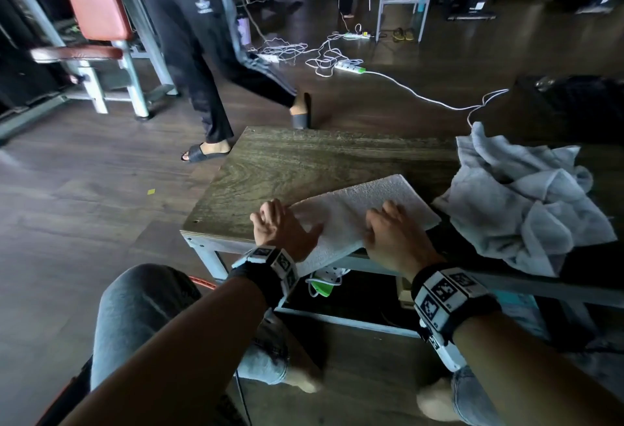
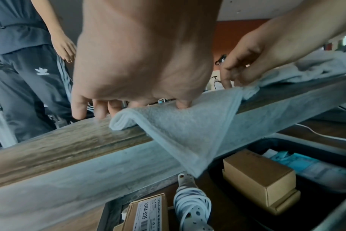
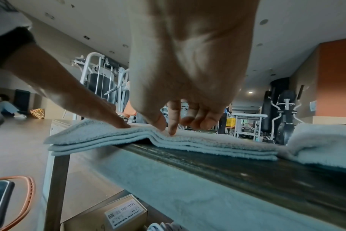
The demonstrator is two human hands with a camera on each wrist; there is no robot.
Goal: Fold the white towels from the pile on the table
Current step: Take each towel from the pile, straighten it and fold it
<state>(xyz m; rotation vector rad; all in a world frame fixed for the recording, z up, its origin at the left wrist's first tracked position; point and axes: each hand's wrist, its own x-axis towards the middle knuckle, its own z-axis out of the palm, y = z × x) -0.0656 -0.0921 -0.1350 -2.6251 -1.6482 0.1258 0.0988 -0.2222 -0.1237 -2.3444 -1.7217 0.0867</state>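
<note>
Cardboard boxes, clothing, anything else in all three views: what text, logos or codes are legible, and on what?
"12V4A-5525": label on the cardboard box under the table, left wrist view.
"12V4A 5525": the same box's label, upside down in the right wrist view.
Smaller print and barcode on that label: too small to read.
Trefoil logo on the bystander's track pants: wordmark beneath it blurred.
Square marker codes on the wrist bands: patterns, no words.
Brown box: no readable text.

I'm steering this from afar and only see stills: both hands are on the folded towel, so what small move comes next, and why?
Probably slide the folded white terry towel further onto the dark wood-grain table. Its near corner overhangs the edge and droops. The left hand and right hand both rest on top, fingers pressing down, so a short push away should seat it flat, clear of the crumpled white towel pile.
</note>
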